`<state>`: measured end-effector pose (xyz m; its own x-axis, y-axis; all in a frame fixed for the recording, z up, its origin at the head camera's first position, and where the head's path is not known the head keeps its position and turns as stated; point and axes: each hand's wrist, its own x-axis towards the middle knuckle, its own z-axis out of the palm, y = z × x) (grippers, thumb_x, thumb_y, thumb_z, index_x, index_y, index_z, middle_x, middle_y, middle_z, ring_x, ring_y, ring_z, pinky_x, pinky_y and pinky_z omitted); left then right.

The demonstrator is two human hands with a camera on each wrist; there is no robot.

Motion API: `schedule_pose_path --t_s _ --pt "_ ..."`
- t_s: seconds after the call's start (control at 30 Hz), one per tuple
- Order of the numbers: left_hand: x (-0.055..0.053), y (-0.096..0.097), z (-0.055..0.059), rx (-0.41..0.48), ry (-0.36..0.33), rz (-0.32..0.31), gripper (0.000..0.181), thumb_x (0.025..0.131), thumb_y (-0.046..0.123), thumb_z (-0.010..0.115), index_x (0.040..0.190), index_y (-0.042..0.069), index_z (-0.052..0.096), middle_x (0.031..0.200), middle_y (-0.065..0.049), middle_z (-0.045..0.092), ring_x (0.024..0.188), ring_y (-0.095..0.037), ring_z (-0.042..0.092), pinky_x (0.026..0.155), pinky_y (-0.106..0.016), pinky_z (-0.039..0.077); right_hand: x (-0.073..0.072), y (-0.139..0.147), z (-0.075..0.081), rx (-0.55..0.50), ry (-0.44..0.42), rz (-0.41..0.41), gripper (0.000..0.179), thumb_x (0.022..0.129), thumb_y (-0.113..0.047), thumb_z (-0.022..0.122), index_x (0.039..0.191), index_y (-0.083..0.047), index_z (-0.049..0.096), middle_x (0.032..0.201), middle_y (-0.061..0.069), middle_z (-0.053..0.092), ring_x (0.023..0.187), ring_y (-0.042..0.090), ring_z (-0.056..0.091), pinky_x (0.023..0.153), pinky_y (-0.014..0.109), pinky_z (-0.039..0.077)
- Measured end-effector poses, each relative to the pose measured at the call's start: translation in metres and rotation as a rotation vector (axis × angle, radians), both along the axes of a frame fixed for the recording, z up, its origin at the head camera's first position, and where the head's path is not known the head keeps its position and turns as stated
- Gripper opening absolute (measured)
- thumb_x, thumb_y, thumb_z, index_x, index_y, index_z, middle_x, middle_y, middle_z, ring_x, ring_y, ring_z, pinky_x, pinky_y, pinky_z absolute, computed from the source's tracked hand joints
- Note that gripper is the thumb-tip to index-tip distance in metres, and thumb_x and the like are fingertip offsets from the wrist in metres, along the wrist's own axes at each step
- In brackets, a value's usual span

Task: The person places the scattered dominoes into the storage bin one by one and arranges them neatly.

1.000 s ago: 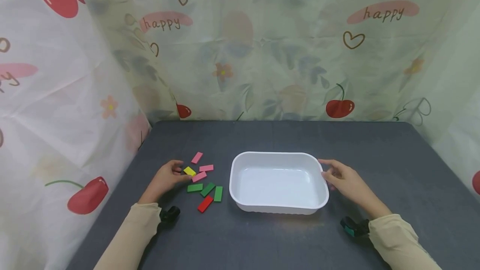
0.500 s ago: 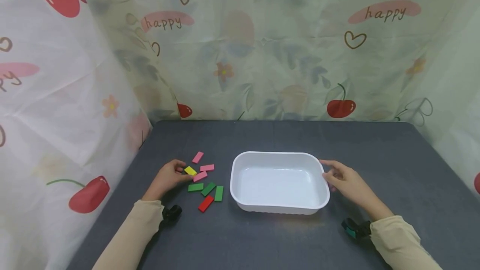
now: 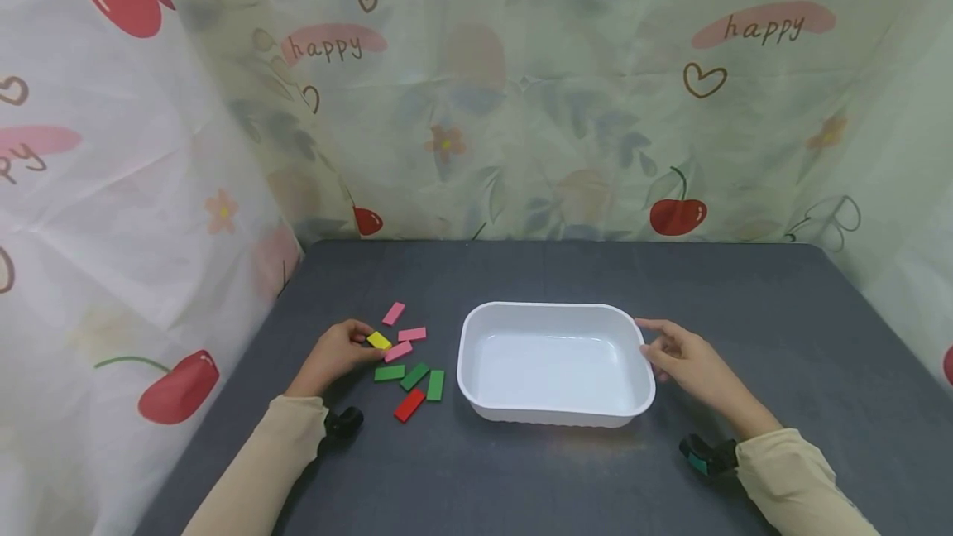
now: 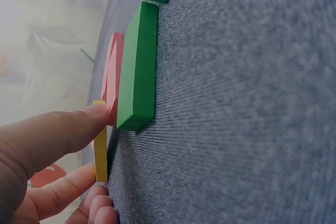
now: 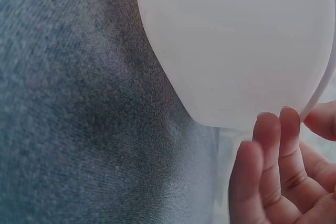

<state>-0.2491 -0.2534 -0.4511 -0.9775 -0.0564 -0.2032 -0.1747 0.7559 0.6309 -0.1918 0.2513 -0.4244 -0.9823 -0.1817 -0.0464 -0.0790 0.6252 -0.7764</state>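
At the left of the head view, my left hand (image 3: 337, 356) pinches a small yellow block (image 4: 100, 148); the left wrist view shows thumb and index finger at its opposite ends. The yellow block (image 3: 379, 341) sits low at the table. Right beside it lies a pink block (image 3: 398, 351), close to my thumb. A green block (image 4: 139, 72) lies just past the thumb. My right hand (image 3: 692, 361) holds the right end of a white plastic tray (image 3: 554, 418), thumb at the rim and fingertips against the outer wall (image 5: 236, 51). Nothing lies in the tray.
Two more pink blocks (image 3: 412, 334), several green blocks (image 3: 414, 376) and a red block (image 3: 409, 405) are scattered between left hand and tray. All rest on a dark grey table (image 3: 551, 478). A printed curtain (image 3: 521, 122) hangs behind and at the sides.
The left index finger has come in a little toward the yellow block. The right hand and the tray stay in place; the whole head view has shifted slightly.
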Motion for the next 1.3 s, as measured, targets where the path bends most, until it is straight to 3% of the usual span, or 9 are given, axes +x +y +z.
schedule_pose_path --t_s 0.27,0.6,0.8,1.07,1.3 --pt "0.000 -0.002 0.003 0.036 -0.013 -0.009 0.054 0.080 0.030 0.079 0.120 0.001 0.060 0.112 -0.017 0.059 0.096 -0.027 0.054 0.082 -0.038 0.048 -0.001 0.001 -0.001 -0.071 -0.034 0.009 0.054 0.096 -0.022 0.059 0.143 -0.002 0.040 0.089 0.011 0.065 0.081 0.020 0.064 0.064 0.032 0.056" --pt "0.002 -0.003 0.010 0.080 -0.023 0.026 0.052 0.080 0.028 0.078 0.120 0.001 0.059 0.112 -0.016 0.060 0.095 -0.026 0.056 0.086 -0.040 0.050 0.000 0.001 -0.002 -0.077 -0.027 0.011 0.055 0.097 -0.023 0.058 0.144 -0.001 0.038 0.089 0.011 0.064 0.081 0.020 0.063 0.064 0.031 0.057" --pt "0.003 0.000 0.017 0.076 -0.002 0.032 0.050 0.080 0.025 0.079 0.120 0.003 0.058 0.110 -0.015 0.062 0.092 -0.025 0.058 0.082 -0.037 0.051 0.000 0.000 -0.002 -0.079 -0.022 0.017 0.055 0.098 -0.023 0.058 0.144 -0.001 0.038 0.088 0.011 0.064 0.081 0.019 0.062 0.063 0.031 0.056" --pt "0.003 0.011 0.034 0.092 0.053 0.017 0.051 0.079 0.024 0.080 0.122 0.006 0.058 0.108 -0.012 0.066 0.094 -0.023 0.062 0.084 -0.039 0.052 0.000 -0.001 -0.001 -0.079 -0.028 0.013 0.055 0.097 -0.023 0.058 0.144 -0.001 0.038 0.089 0.012 0.065 0.082 0.019 0.062 0.064 0.032 0.057" --pt "0.016 0.038 0.060 0.137 0.132 -0.033 0.050 0.081 0.019 0.077 0.126 0.008 0.058 0.109 -0.011 0.065 0.098 -0.023 0.062 0.082 -0.035 0.054 0.000 -0.003 0.000 -0.085 -0.042 0.003 0.055 0.097 -0.021 0.059 0.144 -0.001 0.038 0.088 0.011 0.064 0.081 0.020 0.062 0.064 0.032 0.057"
